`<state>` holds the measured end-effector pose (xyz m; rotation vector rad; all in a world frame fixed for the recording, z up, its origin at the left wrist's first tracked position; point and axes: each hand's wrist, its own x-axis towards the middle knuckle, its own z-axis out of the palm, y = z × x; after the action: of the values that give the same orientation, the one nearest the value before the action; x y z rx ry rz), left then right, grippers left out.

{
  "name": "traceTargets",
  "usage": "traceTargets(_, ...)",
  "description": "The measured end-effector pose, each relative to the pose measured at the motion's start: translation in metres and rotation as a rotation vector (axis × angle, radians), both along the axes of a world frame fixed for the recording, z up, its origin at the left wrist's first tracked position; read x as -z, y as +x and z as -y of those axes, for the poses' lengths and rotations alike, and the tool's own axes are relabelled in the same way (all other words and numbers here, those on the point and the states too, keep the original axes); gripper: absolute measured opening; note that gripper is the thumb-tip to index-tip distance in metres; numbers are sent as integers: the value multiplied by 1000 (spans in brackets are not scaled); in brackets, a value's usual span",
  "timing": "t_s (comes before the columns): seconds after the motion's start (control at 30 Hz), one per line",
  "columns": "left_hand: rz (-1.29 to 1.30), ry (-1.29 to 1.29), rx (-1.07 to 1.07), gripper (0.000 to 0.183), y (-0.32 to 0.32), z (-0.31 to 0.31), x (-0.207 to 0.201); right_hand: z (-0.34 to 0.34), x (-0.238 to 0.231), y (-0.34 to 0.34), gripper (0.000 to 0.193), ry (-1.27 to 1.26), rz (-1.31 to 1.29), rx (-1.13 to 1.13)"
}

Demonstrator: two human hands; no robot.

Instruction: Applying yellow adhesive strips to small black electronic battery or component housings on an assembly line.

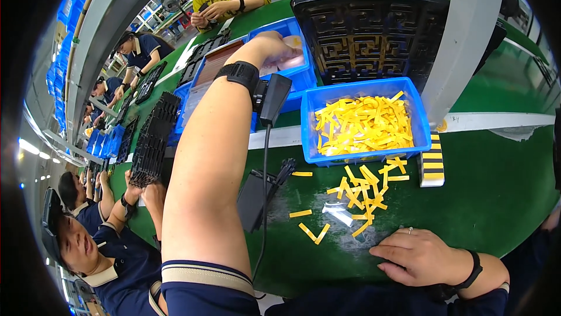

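Observation:
My left arm stretches far across the bench, and my left hand [272, 47] reaches into a blue bin [301, 76] holding whitish, partly pinkish pieces. Its fingers are mostly hidden there, so what they hold cannot be made out. On the green bench by the near edge rests my right hand [418, 254], thumb apart, fingers loosely extended, with nothing visible in it. Beyond it lie loose yellow strips [365, 193] and a small clear plastic piece [339, 214]. Farther back, a second blue bin [365, 155] is heaped with yellow strips [362, 123].
A black moulded tray [374, 35] leans behind the bins. A grey post [467, 35] rises at right, near a yellow-and-black striped block [432, 161]. A black box with a cable [254, 199] lies mid-bench. Co-workers sit leftward, one beside stacked black trays [155, 135].

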<state>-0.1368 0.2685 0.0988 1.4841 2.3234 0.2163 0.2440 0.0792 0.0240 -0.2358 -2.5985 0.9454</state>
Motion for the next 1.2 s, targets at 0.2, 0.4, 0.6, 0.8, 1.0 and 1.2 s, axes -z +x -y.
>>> traceTargets(0.2, -18, 183, -50, 44, -21, -6, 17, 1, -1, -1, 25, 2, 18, 1)
traceTargets(0.4, 140, 224, -117, 32, -27, -5, 20, 0, 2, -1, 25, -14, 18, 6)
traceTargets(0.6, 327, 248, -228, 19, -20, 1, 16, -1, 3, 1, 28, -4, 30, -2)
traceTargets(0.8, 392, 238, -256, 16, -32, -5, 18, -1, 2, 2, 26, -14, 20, 13)
traceTargets(1.0, 659, 667, -68, 24, -55, 31, -35, 1, -2, 2, 25, 38, 5, 13)
traceTargets(1.2, 866, 1174, 169, 25, -36, 112, -126, 6, 0, 3, 24, 81, -47, 21)
